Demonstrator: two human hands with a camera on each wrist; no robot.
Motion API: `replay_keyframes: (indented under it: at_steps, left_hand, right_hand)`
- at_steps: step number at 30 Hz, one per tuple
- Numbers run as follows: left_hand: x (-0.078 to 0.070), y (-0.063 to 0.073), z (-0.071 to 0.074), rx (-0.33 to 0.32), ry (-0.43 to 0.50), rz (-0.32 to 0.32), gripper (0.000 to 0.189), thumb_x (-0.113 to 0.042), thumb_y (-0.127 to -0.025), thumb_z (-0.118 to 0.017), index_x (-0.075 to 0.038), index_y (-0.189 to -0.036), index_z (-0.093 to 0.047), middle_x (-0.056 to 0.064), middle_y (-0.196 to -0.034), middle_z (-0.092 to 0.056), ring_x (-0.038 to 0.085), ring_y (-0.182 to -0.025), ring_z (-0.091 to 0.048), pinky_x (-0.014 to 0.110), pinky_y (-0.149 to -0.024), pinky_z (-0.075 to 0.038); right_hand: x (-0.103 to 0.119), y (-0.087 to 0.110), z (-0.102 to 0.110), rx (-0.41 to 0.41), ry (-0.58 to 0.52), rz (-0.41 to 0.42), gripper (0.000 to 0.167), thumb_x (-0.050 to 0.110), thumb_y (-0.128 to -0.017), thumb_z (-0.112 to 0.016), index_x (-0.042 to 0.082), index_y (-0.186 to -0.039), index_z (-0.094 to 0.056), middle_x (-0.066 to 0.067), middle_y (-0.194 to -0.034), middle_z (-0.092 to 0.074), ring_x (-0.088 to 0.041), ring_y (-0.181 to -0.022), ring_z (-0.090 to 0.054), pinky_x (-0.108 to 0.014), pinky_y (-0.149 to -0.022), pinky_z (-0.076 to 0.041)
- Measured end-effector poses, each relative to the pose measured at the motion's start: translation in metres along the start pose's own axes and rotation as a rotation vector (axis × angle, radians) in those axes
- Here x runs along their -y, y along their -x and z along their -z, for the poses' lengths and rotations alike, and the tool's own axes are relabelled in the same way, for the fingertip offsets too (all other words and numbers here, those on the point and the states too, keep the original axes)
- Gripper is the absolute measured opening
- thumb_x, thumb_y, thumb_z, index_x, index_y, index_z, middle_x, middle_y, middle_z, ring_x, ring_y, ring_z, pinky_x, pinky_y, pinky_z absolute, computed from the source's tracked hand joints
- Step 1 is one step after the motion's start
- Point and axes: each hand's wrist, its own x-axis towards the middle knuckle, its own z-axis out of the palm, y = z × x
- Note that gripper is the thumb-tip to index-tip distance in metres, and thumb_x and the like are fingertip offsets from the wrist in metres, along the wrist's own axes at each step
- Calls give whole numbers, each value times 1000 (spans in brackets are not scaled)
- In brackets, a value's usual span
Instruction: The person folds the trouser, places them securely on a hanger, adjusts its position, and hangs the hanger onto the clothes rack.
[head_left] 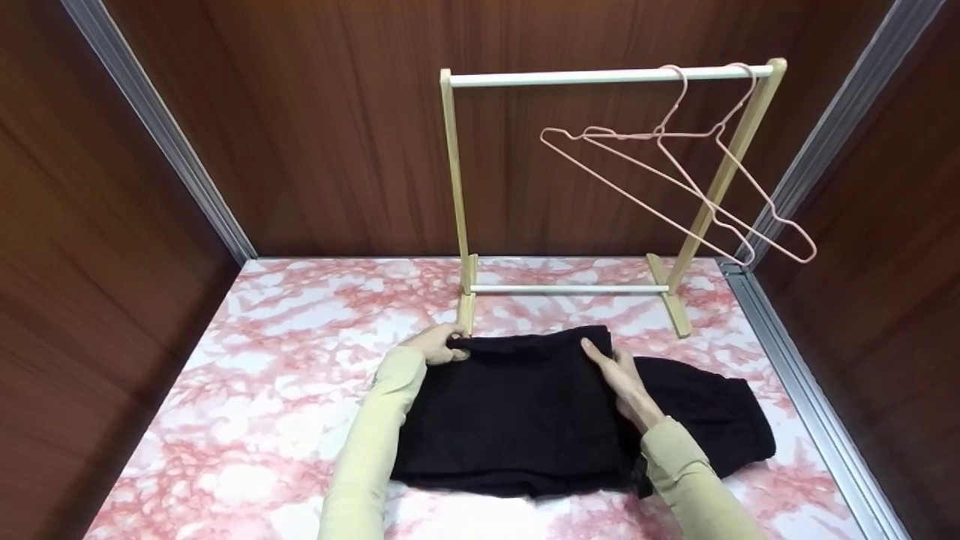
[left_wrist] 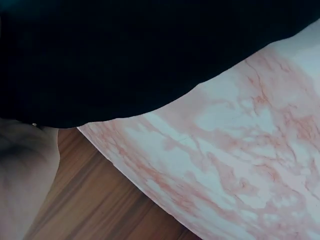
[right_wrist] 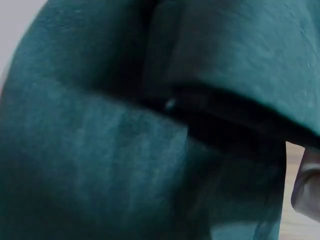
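In the head view, the left hand [head_left: 437, 344] and right hand [head_left: 621, 375] are pinching a black garment [head_left: 517, 412] by its far corners over the marbled desk [head_left: 262, 390], while the left wrist view is showing its edge, the right its folds.

Garment [head_left: 517, 420]: plain black at lower centre of the head view, taking on a dark teal cast in the right wrist view.
Cloth at right [head_left: 712, 420]: the same plain black, lower right of the frame.
Sleeves [head_left: 367, 457]: pale yellow, unpatterned, along the bottom.
Worktop [head_left: 247, 420]: white, marbled with pinkish-red veins and blotches, across the lower half.
Rack [head_left: 456, 180]: pale yellowish wood with white bars, upper right.
Hangers [head_left: 686, 135]: soft pink, upper right.
Walls [head_left: 322, 150]: reddish brown, streaked with darker wood grain.
Corner strips [head_left: 163, 127]: silver grey.
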Motion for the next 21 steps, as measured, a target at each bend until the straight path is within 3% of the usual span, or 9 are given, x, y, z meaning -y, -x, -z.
replay_keyframes:
  at_steps: [6,9,12,14,16,18,21]
  left_hand:
    - [-3,1,2,-8,-153,122,47,-40,-88,-76,-15,-125,-66,9,-132,-68,30,-121,-64,46,-106,-49]
    - [-4,2,2,-14,-214,154,53,-47,-82,-80,-21,-127,-68,5,-131,-70,28,-120,-65,46,-105,-49]
    - [-5,2,1,-15,-235,159,55,-49,-78,-83,-24,-125,-69,2,-127,-72,27,-117,-66,44,-103,-50]
    - [-6,2,1,-13,-230,150,58,-49,-76,-85,-23,-125,-68,2,-126,-73,26,-116,-67,43,-102,-51]
    - [-6,1,0,-10,-221,139,57,-49,-75,-85,-18,-120,-69,3,-119,-75,26,-111,-69,42,-99,-53]
    - [-7,-1,1,-11,-213,129,55,-50,-75,-85,-15,-115,-71,6,-112,-76,26,-105,-70,41,-95,-55]
    - [-7,-2,0,-14,-212,131,54,-54,-75,-83,-14,-109,-74,6,-108,-77,24,-100,-70,39,-92,-55]
  right_hand:
    - [1,1,-3,-123,115,94,26,31,-101,-60,7,-93,-67,9,-72,-66,-7,-65,-62,-23,-65,-53]
    - [5,5,0,-134,188,136,30,31,-103,-57,3,-102,-67,6,-82,-68,-6,-73,-61,-23,-74,-52]
    - [13,9,7,-98,262,141,40,35,-105,-51,1,-121,-63,-6,-107,-69,-11,-94,-61,-27,-93,-49]
    - [19,12,14,-62,285,118,49,39,-106,-47,1,-136,-56,-16,-128,-63,-19,-112,-59,-34,-105,-45]
    - [26,15,25,-26,294,80,62,44,-106,-44,2,-151,-41,-21,-151,-47,-28,-133,-48,-43,-117,-37]
    - [31,18,37,10,272,35,70,47,-105,-43,3,-158,-26,-23,-161,-32,-36,-144,-36,-51,-123,-29]
    - [37,21,60,42,292,-24,85,54,-104,-41,6,-161,-1,-21,-169,-4,-39,-156,-9,-59,-126,-14]
